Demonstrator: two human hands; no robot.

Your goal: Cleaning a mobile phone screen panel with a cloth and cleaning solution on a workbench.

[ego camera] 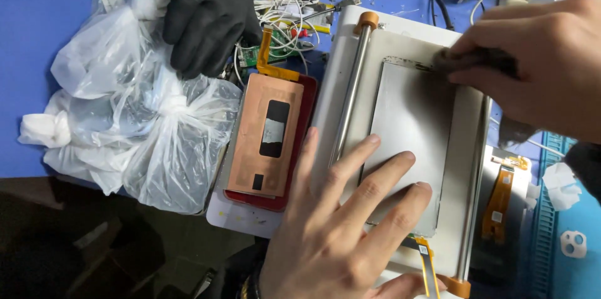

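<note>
On a cluttered blue bench, a grey panel (pixel 410 142) lies on a white fixture (pixel 400 42), right of centre. The left hand (pixel 350 224), fingers spread, pins it flat; the right hand (pixel 538 61) pinches what seems a dark wiping pad (pixel 479 60) at its far edge. A black-gloved hand (pixel 210 14) rests on plastic bags (pixel 138 130) far left.

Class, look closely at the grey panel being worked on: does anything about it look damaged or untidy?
Yes. The grey panel has a ragged, crumbly strip of residue along its top edge, just beside where the right hand presses a dark tool. The left hand lies flat on the panel.
</note>
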